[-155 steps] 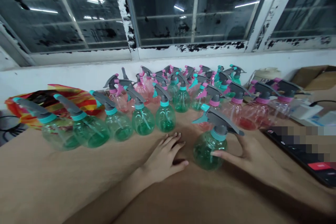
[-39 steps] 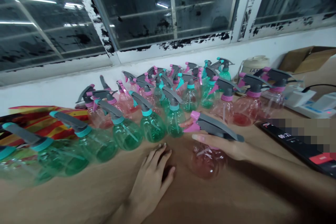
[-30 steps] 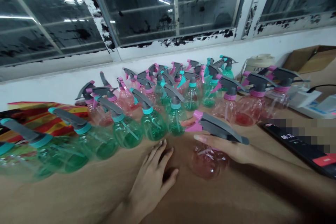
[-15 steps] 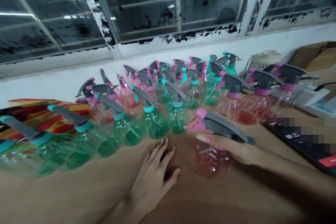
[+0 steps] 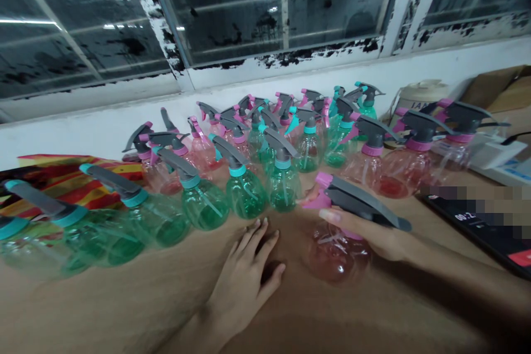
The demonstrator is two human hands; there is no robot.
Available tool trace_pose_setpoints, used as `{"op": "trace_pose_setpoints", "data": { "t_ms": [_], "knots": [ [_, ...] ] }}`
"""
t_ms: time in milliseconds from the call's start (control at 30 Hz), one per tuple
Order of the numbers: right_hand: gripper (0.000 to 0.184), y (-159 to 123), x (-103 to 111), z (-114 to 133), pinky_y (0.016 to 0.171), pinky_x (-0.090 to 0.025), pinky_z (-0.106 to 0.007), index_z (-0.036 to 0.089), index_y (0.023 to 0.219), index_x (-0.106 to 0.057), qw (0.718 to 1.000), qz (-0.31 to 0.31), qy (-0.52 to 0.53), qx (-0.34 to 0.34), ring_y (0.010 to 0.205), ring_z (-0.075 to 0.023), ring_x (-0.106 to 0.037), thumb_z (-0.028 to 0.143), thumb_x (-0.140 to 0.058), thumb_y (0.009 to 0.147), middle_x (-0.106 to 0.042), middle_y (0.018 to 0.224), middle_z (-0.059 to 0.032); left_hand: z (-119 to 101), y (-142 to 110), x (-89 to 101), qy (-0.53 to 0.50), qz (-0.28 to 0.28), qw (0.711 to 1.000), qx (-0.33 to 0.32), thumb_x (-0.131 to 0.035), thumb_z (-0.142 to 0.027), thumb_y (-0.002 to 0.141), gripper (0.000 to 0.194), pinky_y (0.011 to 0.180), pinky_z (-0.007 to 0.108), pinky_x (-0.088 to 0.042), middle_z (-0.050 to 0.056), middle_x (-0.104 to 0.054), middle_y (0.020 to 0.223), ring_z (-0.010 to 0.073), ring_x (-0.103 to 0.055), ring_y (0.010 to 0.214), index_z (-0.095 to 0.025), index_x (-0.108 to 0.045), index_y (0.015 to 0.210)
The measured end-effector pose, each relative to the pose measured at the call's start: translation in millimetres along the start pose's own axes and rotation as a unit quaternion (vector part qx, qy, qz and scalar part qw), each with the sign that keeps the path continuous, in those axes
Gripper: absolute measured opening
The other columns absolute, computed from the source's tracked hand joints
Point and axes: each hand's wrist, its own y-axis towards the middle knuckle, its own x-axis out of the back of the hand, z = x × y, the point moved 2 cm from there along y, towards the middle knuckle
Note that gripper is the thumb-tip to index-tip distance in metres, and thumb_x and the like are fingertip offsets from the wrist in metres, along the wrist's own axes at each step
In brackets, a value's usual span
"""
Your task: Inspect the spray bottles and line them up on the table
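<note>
My right hand is wrapped round the neck of a pink spray bottle, just under its grey and pink trigger head. The bottle is at the table top, tilted a little, and its far side is hidden by my fingers. Left of it, my left hand lies on the table with fingers apart, holding nothing. Beyond my left fingertips stand a green spray bottle and another green spray bottle, both with turquoise collars.
Several more green bottles line the left, and pink bottles stand at the back right. A phone lies at right, near a white device. Behind are patterned cloth, a jar, a cardboard box and the window wall.
The pink bottle and my right hand appear slightly farther right, much as the whole view has shifted. My left hand stays flat on the table.
</note>
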Motion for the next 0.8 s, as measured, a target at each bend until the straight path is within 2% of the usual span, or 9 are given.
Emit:
{"op": "trace_pose_setpoints", "data": {
  "t_ms": [100,300,433,533,600,667,733,800],
  "knots": [
    [0.021,2.1,-1.6,6.3,0.079,-0.05,-0.034,0.028,0.099,-0.063,0.999,-0.001,0.034,-0.016,0.092,-0.0204,-0.061,0.038,-0.062,0.081,-0.065,0.09,-0.0021,0.2,0.5,0.2,-0.003,0.004,1.0,0.0,-0.051,-0.036,0.091,0.044,0.101,0.049,-0.038,0.013,-0.042,0.141,0.0292,-0.039,0.128,-0.015,-0.048,0.13],
    [0.013,2.3,-2.0,10.2,0.084,-0.048,-0.037,0.029,0.093,-0.064,0.999,-0.031,-0.002,0.018,0.087,-0.0202,-0.062,0.036,-0.061,0.082,-0.066,0.086,-0.001,0.0,-1.0,-1.1,-0.014,0.001,1.0,0.001,-0.049,-0.037,0.092,0.044,0.101,0.047,-0.038,0.012,-0.04,0.142,0.0286,-0.038,0.129,-0.016,-0.048,0.13],
    [0.019,2.8,-1.9,11.0,0.088,-0.048,-0.037,0.031,0.101,-0.062,1.0,-0.025,0.006,0.013,0.096,-0.0213,-0.062,0.032,-0.06,0.082,-0.066,0.092,-0.0013,0.4,-1.3,-1.7,-0.01,-0.004,1.0,0.0,-0.049,-0.037,0.092,0.043,0.102,0.047,-0.037,0.012,-0.041,0.142,0.0281,-0.037,0.129,-0.016,-0.048,0.13],
    [0.014,2.3,-2.1,10.8,0.088,-0.048,-0.036,0.029,0.096,-0.063,1.0,-0.023,0.002,0.01,0.097,-0.0214,-0.061,0.03,-0.059,0.083,-0.065,0.088,-0.0015,0.2,-1.1,-1.3,-0.007,-0.002,1.0,0.002,-0.049,-0.037,0.092,0.043,0.102,0.047,-0.037,0.012,-0.04,0.142,0.0278,-0.037,0.13,-0.016,-0.047,0.13],
    [0.009,1.5,-2.1,9.5,0.081,-0.05,-0.035,0.027,0.089,-0.063,0.999,-0.033,-0.012,0.015,0.088,-0.021,-0.063,0.031,-0.058,0.083,-0.064,0.079,-0.0014,0.1,-1.0,-1.0,-0.009,0.0,1.0,0.003,-0.049,-0.036,0.092,0.042,0.102,0.047,-0.037,0.012,-0.04,0.143,0.0277,-0.037,0.13,-0.017,-0.048,0.13],
    [0.009,0.7,-2.1,7.3,0.064,-0.052,-0.032,0.026,0.08,-0.062,0.998,-0.048,-0.026,0.012,0.069,-0.0186,-0.062,0.034,-0.057,0.082,-0.06,0.068,-0.0003,0.0,-1.0,-1.0,-0.012,0.001,1.0,0.004,-0.049,-0.036,0.092,0.042,0.102,0.047,-0.037,0.011,-0.039,0.143,0.0277,-0.037,0.13,-0.017,-0.047,0.13],
    [0.012,0.4,-2.3,5.2,0.049,-0.048,-0.029,0.026,0.075,-0.061,0.998,-0.055,-0.033,0.007,0.053,-0.0155,-0.056,0.036,-0.057,0.082,-0.056,0.06,0.0011,0.1,-1.0,-1.2,-0.017,-0.001,1.0,0.006,-0.049,-0.036,0.092,0.042,0.102,0.047,-0.037,0.011,-0.04,0.143,0.0278,-0.037,0.13,-0.017,-0.047,0.13],
    [0.012,0.6,-2.4,4.4,0.047,-0.046,-0.029,0.027,0.075,-0.061,0.998,-0.054,-0.027,0.003,0.051,-0.0153,-0.055,0.036,-0.058,0.081,-0.057,0.06,0.001,0.2,-1.0,-1.3,-0.02,0.0,1.0,0.007,-0.048,-0.035,0.092,0.042,0.102,0.048,-0.037,0.011,-0.04,0.143,0.0281,-0.037,0.13,-0.017,-0.047,0.13]
  ]
}}
